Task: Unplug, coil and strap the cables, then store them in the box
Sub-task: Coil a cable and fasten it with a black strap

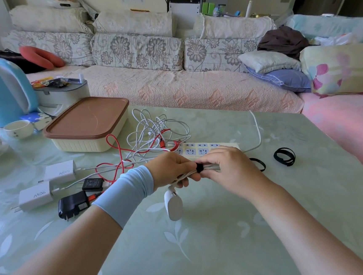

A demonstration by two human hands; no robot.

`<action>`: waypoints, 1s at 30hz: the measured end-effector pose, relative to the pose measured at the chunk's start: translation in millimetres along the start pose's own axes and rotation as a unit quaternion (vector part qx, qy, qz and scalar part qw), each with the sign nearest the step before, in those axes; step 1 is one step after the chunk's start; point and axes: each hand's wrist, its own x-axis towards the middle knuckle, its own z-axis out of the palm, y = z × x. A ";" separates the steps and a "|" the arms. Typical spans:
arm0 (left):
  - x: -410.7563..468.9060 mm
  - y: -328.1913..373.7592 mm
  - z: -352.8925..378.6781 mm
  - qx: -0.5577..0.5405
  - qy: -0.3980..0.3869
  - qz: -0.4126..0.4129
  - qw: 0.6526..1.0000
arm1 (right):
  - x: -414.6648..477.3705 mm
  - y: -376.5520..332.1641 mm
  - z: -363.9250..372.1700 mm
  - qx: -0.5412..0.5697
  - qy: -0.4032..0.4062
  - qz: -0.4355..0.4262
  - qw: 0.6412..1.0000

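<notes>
My left hand (170,168) and my right hand (228,169) both grip a coiled white cable bundle (212,167) above the table's middle. A black strap (199,168) wraps the bundle between my hands. The cable's white charger (173,204) dangles below my left hand. Just behind my hands lies the white power strip (199,148). A tangle of white and red cables (154,132) lies to its left. The cream storage box with a brown lid (87,122) stands closed at the left.
Two white chargers (35,194) and two black adapters (73,204) lie at the front left. Loose black straps (284,156) rest at the right. A blue kettle (4,93), a cup (19,128) and a grey container (63,96) crowd the far left. A sofa stands beyond the table.
</notes>
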 end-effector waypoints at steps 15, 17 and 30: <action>-23.5 -11.7 -3.3 -0.076 -0.025 0.039 0.996 | 3.6 -21.1 -0.1 -0.084 0.051 0.066 0.993; -30.4 -10.8 -9.8 -0.148 0.017 0.035 0.988 | 8.6 -34.5 1.3 -0.022 0.090 0.149 0.985; -95.1 -16.2 -75.0 -0.336 0.180 0.031 0.924 | 38.9 -116.3 58.2 0.286 -0.139 0.232 0.919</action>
